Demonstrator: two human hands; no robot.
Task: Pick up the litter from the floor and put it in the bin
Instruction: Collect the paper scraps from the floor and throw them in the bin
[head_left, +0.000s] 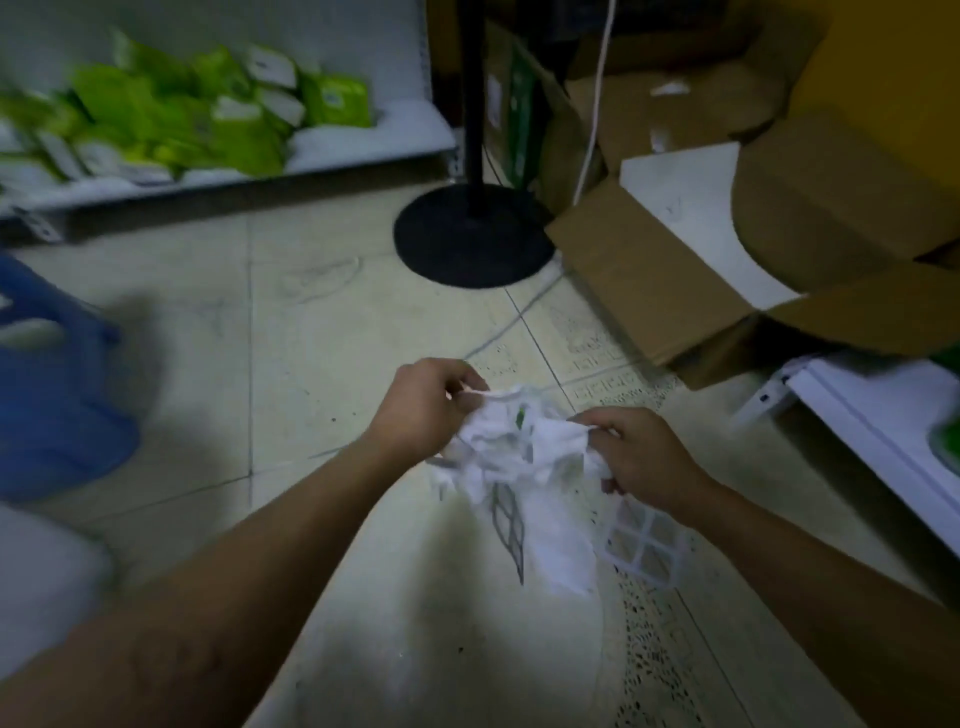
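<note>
We look down on a pale tiled floor (322, 322), which lies open in the middle and runs bare from the near edge to the far shelving. On the right, open brown cardboard boxes (639, 280) crowd in, one flap reaching out over the tiles. Far left stands a low white metal shelf (363, 145) loaded with bright green packets (171, 119), its front lip hemming the floor. At the left edge sits a blue plastic object (57, 384), too blurred to tell what it is. Near right, the corner of a white shelf board (872, 415) juts inward. Between the far shelf and the boxes, the black round base of a stand (472, 234) rests on the tiles.

Over the open floor, our left hand (421, 410) and right hand (644, 457) hold a crumpled wad of white litter (519, 457) between them, clear of the floor. Both hands have their fingers curled and pinch its upper edges. A white grid-patterned piece (647, 545) hangs below the right hand.
</note>
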